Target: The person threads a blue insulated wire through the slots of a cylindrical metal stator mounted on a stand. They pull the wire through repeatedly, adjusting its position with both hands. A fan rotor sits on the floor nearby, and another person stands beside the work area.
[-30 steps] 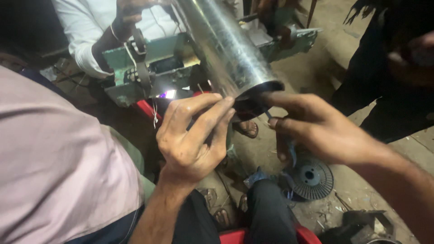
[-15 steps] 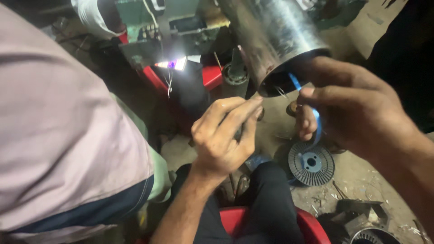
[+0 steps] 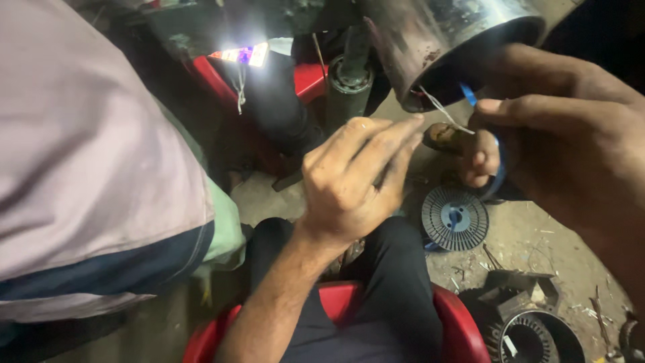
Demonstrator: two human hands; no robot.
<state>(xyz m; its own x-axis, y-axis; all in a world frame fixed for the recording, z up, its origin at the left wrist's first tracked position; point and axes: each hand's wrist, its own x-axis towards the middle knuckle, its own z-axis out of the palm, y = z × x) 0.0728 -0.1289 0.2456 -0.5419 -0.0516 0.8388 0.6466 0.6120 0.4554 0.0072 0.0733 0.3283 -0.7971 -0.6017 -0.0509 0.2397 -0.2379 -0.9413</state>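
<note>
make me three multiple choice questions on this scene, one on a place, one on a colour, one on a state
1. Where does the round ribbed disc lie?
A. on the floor below the right hand
B. inside the metal tube
C. on the red stool

2. What colour is the strip held at the right hand?
A. yellow
B. blue
C. green

3. How are the fingers of the left hand?
A. spread flat
B. balled in a fist
C. drawn together, pointing at the tube's mouth

Answers: 1 A, the disc rests on the dusty floor; 2 B, the blue strip curves by the fingers; 3 C, the fingertips close toward the metal tube.
</note>
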